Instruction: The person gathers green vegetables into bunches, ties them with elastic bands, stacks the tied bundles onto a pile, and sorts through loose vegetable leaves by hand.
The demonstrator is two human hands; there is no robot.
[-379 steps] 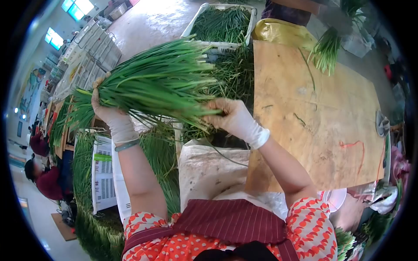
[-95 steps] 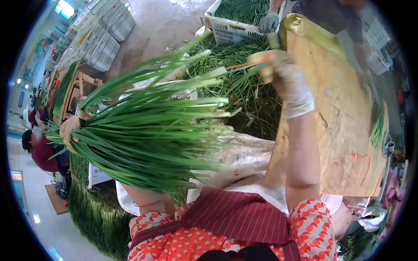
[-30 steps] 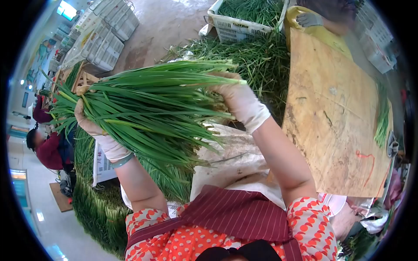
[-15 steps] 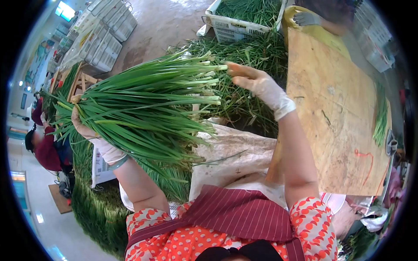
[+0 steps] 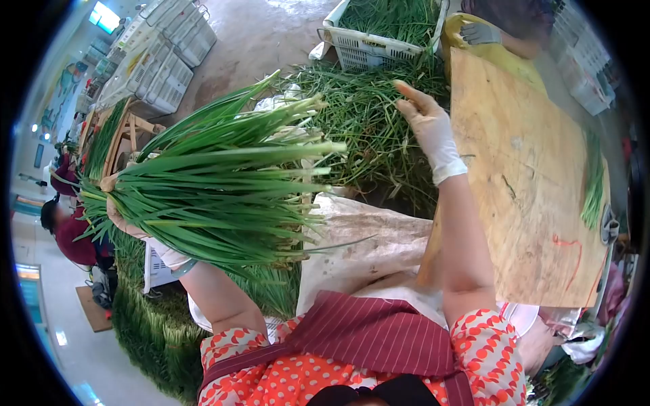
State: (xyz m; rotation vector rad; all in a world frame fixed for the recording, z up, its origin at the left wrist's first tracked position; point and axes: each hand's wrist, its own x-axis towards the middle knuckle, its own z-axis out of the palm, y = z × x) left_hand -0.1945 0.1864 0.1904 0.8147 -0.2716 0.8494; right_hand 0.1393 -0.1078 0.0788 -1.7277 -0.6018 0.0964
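Observation:
A large bunch of garlic chives (image 5: 223, 183) spreads across the middle of my view, its pale cut ends fanned to the right. My left hand (image 5: 125, 220), in a thin glove, is closed around the leafy end at the left; leaves cover part of its fingers. To the right of the cut ends, my right hand (image 5: 428, 128) hangs in the air, also gloved. Its fingers are stretched out with nothing in them, and a gap separates it from the bunch. Behind it lies a heap of loose green trimmings (image 5: 365, 128).
A wooden board (image 5: 521, 183) stands at my right, with a small chive bundle (image 5: 593, 183) and red string on it. A white crate (image 5: 372, 51) of greens is ahead. Stacked crates (image 5: 159, 57) stand far left. Another person's gloved hand (image 5: 481, 34) shows at top right.
My right hand has drawn away from the cut ends, up and to the right. My left hand has shifted slightly left and down with the bunch, whose upper leaves have spread apart.

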